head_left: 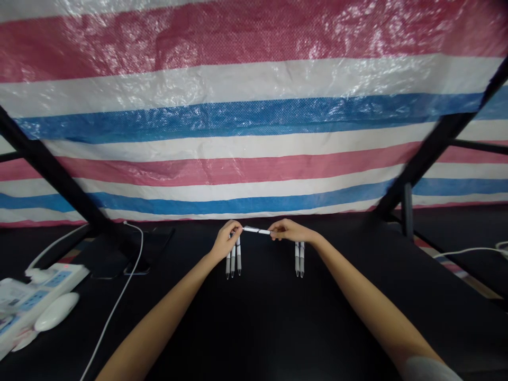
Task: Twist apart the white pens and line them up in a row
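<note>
Holding a pen (256, 230), long axis crosswise, left hand (226, 239) and right hand (288, 230) pinching its ends, three pens (233, 262) and two pens (299, 259) below

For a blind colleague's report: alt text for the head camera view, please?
The left hand and right hand hold a white pen level between them above a black table. Three similar pens lie below the left hand and two near the right, before a red, white and blue striped tarpaulin.
</note>
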A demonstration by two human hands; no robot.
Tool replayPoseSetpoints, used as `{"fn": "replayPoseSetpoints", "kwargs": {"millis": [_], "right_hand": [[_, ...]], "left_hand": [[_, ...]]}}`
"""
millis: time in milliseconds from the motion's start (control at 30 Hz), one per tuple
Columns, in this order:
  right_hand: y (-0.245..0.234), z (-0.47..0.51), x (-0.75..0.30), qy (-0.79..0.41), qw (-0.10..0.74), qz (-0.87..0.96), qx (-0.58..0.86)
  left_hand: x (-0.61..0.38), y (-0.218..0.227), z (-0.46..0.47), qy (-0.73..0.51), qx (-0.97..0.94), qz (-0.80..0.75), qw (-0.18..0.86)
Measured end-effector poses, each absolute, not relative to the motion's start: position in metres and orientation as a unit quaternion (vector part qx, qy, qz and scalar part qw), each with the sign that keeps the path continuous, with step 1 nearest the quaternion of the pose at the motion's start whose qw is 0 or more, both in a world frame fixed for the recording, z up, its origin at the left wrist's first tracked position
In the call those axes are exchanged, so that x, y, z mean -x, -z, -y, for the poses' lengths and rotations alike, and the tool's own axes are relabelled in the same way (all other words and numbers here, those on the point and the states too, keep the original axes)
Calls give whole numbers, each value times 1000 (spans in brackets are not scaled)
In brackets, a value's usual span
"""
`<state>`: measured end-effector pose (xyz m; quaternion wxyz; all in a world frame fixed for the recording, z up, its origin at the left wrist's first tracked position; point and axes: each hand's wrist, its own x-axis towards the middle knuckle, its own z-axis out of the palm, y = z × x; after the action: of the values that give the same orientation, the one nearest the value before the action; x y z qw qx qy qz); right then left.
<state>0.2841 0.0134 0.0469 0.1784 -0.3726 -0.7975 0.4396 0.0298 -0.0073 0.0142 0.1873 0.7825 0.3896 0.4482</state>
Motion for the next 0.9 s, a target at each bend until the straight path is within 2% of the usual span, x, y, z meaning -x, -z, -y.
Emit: {"fn": "replayPoseSetpoints", "kwargs": {"millis": [400,900], "right_hand": [[-53,-9,-285,-308,159,857,381],[-57,-4,-281,-323,157,865,351]], "left_hand": [[-30,-12,6,-413,-805,-379,194],[-31,-8,7,-402,-839,-340,140]]}}
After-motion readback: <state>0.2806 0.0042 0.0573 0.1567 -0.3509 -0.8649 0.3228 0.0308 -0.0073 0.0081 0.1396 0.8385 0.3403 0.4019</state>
